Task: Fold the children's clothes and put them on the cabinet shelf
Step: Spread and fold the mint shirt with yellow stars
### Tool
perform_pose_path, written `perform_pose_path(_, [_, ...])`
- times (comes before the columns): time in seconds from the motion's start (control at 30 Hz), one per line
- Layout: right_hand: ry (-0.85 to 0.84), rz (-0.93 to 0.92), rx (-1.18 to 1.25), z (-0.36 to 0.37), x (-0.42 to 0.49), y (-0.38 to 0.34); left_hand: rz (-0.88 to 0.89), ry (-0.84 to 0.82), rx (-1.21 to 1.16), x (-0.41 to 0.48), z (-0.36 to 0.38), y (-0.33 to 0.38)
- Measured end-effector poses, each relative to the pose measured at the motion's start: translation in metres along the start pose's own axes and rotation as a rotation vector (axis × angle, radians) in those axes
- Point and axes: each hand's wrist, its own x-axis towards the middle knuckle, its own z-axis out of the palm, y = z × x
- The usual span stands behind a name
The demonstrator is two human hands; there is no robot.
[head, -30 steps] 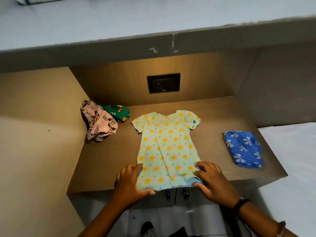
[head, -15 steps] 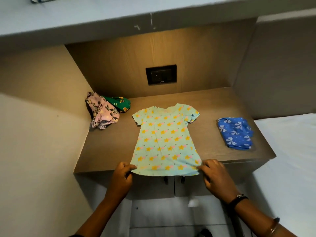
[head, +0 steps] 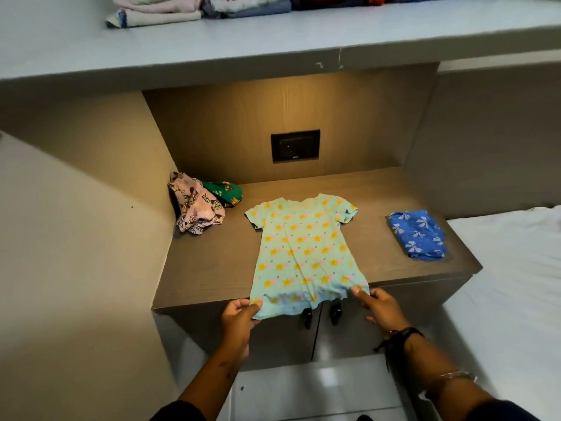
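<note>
Hem of the mint-green star-print cotton dress (head: 303, 250) now drawn past the front edge of the brown wooden counter (head: 212, 268), pinched at its corners by left hand (head: 239, 319) and right hand (head: 381, 308); a second ago pressed flat. Smoothing apparently finished, folding likely next.

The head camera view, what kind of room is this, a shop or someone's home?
Most likely a bedroom at home. A white-sheeted bed sits right beside a built-in wooden counter with a wall socket, and folded clothes are stacked on the shelf above it.
</note>
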Motion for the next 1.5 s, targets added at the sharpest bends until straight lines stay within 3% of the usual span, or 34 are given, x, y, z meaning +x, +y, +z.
perform_pose_path(0.3, [-0.038,0.041,0.071,-0.016,-0.030,-0.033,0.081,-0.035,0.233,-0.014,-0.013,0.028])
perform_pose_path(0.47, [-0.073,0.029,0.265,-0.020,-0.033,-0.085,-0.005,-0.122,0.120,-0.002,-0.006,0.082])
perform_pose_path(0.63, [-0.112,0.170,0.367,-0.008,0.018,-0.153,-0.211,-0.159,-0.005,0.050,0.031,0.146])
perform_pose_path(0.9, [-0.137,0.341,0.380,0.021,0.124,-0.213,-0.257,-0.081,0.113,0.140,0.103,0.191])
perform_pose_path(1.03, [-0.076,0.352,0.465,0.030,0.147,-0.215,-0.262,0.038,0.056,0.160,0.127,0.185])
perform_pose_path(1.1, [-0.021,0.239,0.322,0.034,0.145,-0.210,-0.114,0.201,0.213,0.162,0.130,0.171])
perform_pose_path(1.2, [0.167,-0.244,-0.153,0.043,0.134,-0.187,0.226,0.340,0.673,0.146,0.131,0.135])
perform_pose_path(1.27, [0.217,-0.610,-0.614,0.044,0.129,-0.167,0.482,0.213,0.894,0.125,0.127,0.111])
perform_pose_path(1.33, [0.089,-0.859,-0.930,0.043,0.124,-0.149,0.772,-0.002,1.126,0.111,0.118,0.089])
perform_pose_path(1.4, [-0.134,-0.965,-1.140,0.041,0.120,-0.129,0.968,-0.262,1.418,0.109,0.107,0.074])
perform_pose_path(1.5, [-0.299,-0.922,-1.371,0.032,0.122,-0.107,0.888,-0.421,1.606,0.113,0.089,0.066])
